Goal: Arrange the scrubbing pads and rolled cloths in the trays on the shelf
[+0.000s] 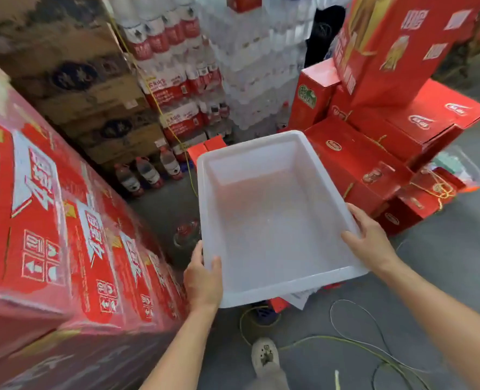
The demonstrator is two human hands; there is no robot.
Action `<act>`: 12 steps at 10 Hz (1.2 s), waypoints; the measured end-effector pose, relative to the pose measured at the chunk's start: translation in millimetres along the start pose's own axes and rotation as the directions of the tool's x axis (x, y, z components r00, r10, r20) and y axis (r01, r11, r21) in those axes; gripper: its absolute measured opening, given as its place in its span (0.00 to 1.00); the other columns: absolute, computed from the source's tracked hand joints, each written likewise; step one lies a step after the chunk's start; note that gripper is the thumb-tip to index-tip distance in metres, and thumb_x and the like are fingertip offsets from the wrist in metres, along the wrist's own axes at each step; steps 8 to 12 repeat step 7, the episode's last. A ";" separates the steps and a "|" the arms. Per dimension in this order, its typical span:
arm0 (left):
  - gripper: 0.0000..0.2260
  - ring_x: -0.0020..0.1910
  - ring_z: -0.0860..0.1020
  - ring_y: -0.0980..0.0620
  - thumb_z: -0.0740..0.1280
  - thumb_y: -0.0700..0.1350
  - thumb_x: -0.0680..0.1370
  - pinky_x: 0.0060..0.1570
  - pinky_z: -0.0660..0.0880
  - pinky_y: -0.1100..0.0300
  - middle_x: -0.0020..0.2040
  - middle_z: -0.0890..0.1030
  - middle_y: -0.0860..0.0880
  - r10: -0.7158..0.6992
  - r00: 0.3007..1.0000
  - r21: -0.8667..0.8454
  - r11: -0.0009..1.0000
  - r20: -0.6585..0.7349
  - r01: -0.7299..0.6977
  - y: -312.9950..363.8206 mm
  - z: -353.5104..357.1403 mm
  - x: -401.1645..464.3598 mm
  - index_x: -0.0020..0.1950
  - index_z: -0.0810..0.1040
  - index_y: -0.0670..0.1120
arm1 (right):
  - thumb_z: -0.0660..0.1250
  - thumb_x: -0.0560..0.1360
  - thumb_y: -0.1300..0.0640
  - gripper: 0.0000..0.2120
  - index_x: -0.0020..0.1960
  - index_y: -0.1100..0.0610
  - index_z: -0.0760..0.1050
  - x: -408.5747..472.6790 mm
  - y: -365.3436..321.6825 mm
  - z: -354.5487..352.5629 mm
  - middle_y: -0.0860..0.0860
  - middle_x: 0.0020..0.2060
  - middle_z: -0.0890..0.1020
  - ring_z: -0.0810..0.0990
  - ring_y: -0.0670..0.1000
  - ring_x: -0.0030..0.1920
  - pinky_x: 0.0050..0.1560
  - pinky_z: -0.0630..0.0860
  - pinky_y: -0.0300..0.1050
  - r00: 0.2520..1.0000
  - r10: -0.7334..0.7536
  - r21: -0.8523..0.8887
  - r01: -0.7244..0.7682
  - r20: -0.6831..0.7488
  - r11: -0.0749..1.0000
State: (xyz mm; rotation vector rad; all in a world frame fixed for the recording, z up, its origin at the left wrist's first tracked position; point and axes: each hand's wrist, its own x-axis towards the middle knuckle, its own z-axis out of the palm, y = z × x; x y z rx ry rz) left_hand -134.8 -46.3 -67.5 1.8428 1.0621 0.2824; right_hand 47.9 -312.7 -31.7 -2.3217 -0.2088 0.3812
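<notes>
I hold a translucent white plastic tray (272, 220) in front of me with both hands. It is rectangular, deep and has nothing inside. My left hand (203, 280) grips its near left corner, thumb over the rim. On the right side rim, my right hand (369, 240) is closed with the fingers curled over the edge. The tray hangs in the air above the floor, tilted slightly away from me. No scrubbing pads, rolled cloths or shelf are in view.
Stacked red cartons (50, 220) rise close on my left. More red boxes (387, 142) pile up on the right, tied with yellow string. Shrink-wrapped water bottle packs (182, 88) and brown cartons (92, 88) stand ahead. Cables (354, 342) lie on the grey floor by my shoe (265, 354).
</notes>
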 end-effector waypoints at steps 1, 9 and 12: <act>0.23 0.57 0.77 0.52 0.65 0.41 0.78 0.60 0.71 0.60 0.62 0.79 0.51 -0.045 0.998 0.003 0.999 -0.034 0.045 3.2 26.1 9.5 0.73 0.69 0.48 | 0.65 0.72 0.63 0.31 0.71 0.43 0.63 32.4 11.7 1.8 0.45 0.61 0.76 0.75 0.50 0.59 0.63 0.72 0.51 0.998 0.007 -0.020 -0.006 0.064 1.000; 0.27 0.71 0.65 0.45 0.64 0.47 0.76 0.67 0.63 0.51 0.72 0.67 0.45 -0.161 0.987 0.251 0.956 0.022 0.151 46.8 79.1 -32.9 0.75 0.63 0.47 | 0.62 0.78 0.54 0.28 0.76 0.55 0.58 88.7 39.0 -49.4 0.53 0.73 0.64 0.66 0.53 0.71 0.70 0.65 0.54 0.910 -0.117 -0.280 0.242 0.398 0.929; 0.27 0.71 0.65 0.45 0.64 0.47 0.76 0.67 0.63 0.51 0.72 0.67 0.45 -0.161 0.987 0.251 0.956 0.022 0.151 46.8 79.1 -32.9 0.75 0.63 0.47 | 0.62 0.78 0.54 0.28 0.76 0.55 0.58 88.7 39.0 -49.4 0.53 0.73 0.64 0.66 0.53 0.71 0.70 0.65 0.54 0.910 -0.117 -0.280 0.242 0.398 0.929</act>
